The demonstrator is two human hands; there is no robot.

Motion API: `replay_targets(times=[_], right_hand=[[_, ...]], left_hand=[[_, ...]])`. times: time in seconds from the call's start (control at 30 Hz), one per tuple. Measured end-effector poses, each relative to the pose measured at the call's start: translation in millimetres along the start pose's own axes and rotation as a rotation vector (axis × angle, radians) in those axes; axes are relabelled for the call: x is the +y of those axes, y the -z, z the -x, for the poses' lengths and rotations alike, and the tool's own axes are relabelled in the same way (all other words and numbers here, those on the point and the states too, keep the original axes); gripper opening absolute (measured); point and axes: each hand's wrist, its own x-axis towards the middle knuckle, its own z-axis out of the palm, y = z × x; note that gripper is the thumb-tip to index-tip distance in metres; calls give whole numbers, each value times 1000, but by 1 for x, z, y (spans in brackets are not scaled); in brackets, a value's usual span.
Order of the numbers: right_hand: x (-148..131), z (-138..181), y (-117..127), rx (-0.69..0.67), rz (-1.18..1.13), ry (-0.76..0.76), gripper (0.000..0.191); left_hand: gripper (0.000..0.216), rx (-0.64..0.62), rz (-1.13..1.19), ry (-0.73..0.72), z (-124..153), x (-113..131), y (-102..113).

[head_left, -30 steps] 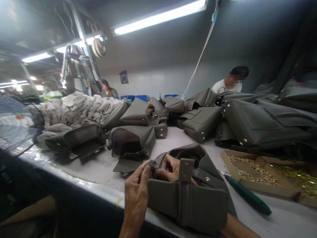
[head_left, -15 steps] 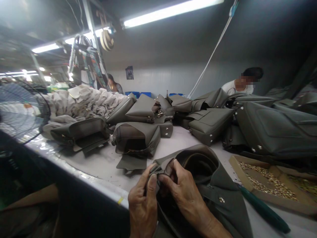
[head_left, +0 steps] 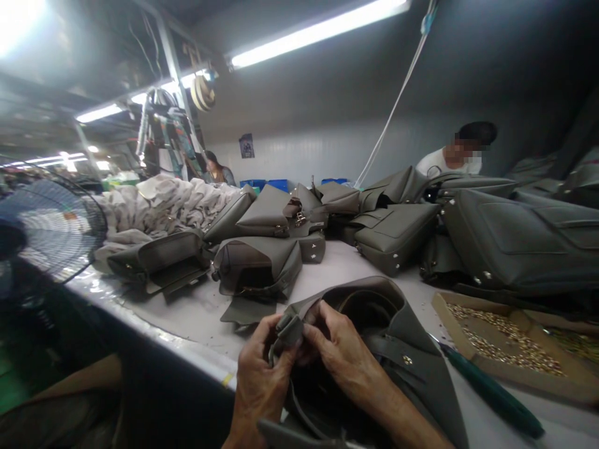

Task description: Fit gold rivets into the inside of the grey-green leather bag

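Watching left hand [head_left: 262, 369], right hand [head_left: 344, 349] angled inward, both pinching bag [head_left: 421, 380] at folded edge [head_left: 292, 327]; wall poster [head_left: 246, 146] too blurred for me.

Long lit tube [head_left: 321, 34] at 12 o'clock, grey panelled wall [head_left: 322, 146] beneath; poster [head_left: 246, 146] at 11; caged fan [head_left: 60, 224] at 9; green floor [head_left: 10, 380] at 8; pale worktop [head_left: 337, 260] below

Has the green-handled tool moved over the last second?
No: judged against the cardboard tray, the green-handled tool lies in the same place beside it.
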Motion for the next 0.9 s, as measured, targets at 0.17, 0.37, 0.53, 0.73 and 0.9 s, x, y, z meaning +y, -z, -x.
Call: replay_targets(times=[0.17, 0.37, 0.53, 0.73, 0.9], right_hand=[[1, 0, 1, 30, 34, -18, 7], [4, -1, 1, 48, 17, -8, 9], [-1, 8, -2, 52, 29, 22, 11], [-21, 26, -7, 99, 210, 129, 5], [-65, 48, 17, -75, 493, 322, 18]], left_hand=[[30, 99, -52, -63, -1, 1, -7], [31, 128, -178, -101, -2, -1, -9], [34, 125, -117, -79, 3, 3, -4], [38, -45, -174, -26, -6, 29, 24], [44, -239, -182, 20, -25, 28, 27]])
